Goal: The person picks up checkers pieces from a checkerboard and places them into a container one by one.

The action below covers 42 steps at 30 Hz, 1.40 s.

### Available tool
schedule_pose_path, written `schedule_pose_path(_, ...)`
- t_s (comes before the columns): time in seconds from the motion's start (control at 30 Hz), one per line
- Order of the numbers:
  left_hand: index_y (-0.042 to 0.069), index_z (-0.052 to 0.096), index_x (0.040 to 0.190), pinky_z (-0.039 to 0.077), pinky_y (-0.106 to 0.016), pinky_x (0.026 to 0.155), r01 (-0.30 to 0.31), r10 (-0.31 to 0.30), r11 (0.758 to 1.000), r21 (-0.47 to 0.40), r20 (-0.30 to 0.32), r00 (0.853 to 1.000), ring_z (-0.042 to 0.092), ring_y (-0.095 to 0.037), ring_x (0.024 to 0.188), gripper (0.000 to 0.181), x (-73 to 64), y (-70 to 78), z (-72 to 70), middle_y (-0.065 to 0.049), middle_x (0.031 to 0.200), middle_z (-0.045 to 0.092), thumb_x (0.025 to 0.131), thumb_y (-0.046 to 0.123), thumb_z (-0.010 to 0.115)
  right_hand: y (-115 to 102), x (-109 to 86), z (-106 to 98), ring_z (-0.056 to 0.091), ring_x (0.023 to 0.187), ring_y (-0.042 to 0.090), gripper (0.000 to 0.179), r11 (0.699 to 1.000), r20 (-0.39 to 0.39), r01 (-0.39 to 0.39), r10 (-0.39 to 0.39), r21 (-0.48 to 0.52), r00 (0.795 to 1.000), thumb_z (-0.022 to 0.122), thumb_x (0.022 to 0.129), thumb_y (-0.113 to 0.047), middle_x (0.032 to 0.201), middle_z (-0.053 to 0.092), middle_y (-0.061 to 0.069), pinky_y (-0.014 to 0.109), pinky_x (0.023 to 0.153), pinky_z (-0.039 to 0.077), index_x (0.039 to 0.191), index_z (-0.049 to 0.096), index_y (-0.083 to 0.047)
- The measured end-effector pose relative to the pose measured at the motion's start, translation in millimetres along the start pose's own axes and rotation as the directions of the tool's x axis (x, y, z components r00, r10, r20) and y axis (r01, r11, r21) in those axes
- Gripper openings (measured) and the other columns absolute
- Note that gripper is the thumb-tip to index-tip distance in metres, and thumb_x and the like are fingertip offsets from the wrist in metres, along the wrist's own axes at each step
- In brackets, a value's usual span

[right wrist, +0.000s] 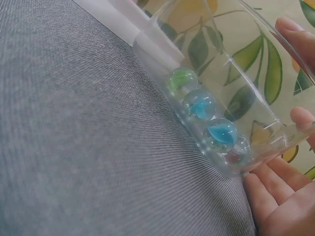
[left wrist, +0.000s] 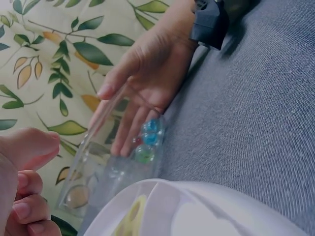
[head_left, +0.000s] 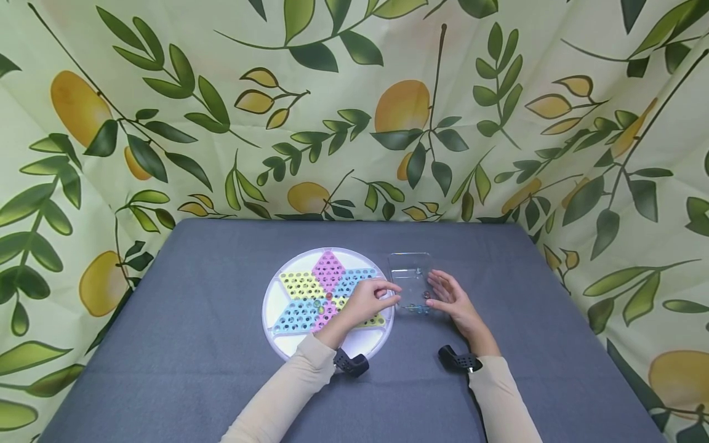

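My left hand hovers over the right side of a round white Chinese checkers board, its thumb and index finger apart near a clear plastic box. Nothing shows between those fingers; in the left wrist view the other fingers bend inward. The right hand lies along the box's right side, fingers fairly straight against the outer wall. Inside the box, glass marbles gather along one edge: a green marble, two blue ones and a reddish marble. On the board's middle sit a red marble and a few greenish ones.
Dark grey cloth covers the table. A fabric backdrop printed with leaves and fruit hangs behind and at both sides. Both wrists wear black camera bands, and a dark cable runs along the right forearm.
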<state>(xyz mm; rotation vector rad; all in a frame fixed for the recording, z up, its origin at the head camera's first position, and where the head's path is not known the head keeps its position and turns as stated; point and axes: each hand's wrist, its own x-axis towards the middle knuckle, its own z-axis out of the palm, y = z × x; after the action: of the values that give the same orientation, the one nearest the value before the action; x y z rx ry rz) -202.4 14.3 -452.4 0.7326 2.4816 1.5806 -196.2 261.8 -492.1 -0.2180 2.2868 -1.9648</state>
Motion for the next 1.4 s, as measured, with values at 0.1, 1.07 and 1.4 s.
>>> schedule_pose_path(0.1,0.004,0.072,0.106,0.029,-0.014,0.054,-0.002,0.002,1.000,-0.014,-0.002,1.000,0.030,-0.003,0.056,0.024,-3.9,-0.3,-4.5,0.006,0.061,0.034,0.088,0.018,0.068,0,0.1,0,0.041,0.125,-0.011,0.078,1.000,0.000,0.000,0.000,-0.005,1.000,0.069,0.084,-0.002,0.156,0.027,0.024,0.005,0.106,0.033,0.148,0.025,-0.002)
schedule_pose_path(1.07,0.006,0.073,0.104,0.033,-0.015,0.055,0.018,-0.017,1.000,0.020,-0.081,0.997,0.031,0.001,0.055,0.022,-27.8,-15.0,-47.0,0.007,0.061,0.036,0.087,0.018,0.069,1,0.3,0,0.042,0.124,-0.011,0.077,1.000,0.012,0.026,-0.026,0.010,1.000,0.069,0.084,-0.001,0.154,0.027,0.027,0.003,0.102,0.034,0.147,0.025,0.001)
schedule_pose_path(1.4,0.004,0.071,0.107,0.033,-0.016,0.057,0.076,-0.077,0.997,-0.026,-0.042,0.996,0.032,-0.002,0.057,0.024,-34.5,-27.8,-66.3,0.005,0.062,0.036,0.087,0.016,0.069,0,-0.7,-1,0.041,0.128,-0.008,0.076,1.000,0.009,0.017,-0.017,-0.006,1.000,0.068,0.084,-0.002,0.155,0.027,0.026,0.006,0.106,0.034,0.147,0.025,-0.001)
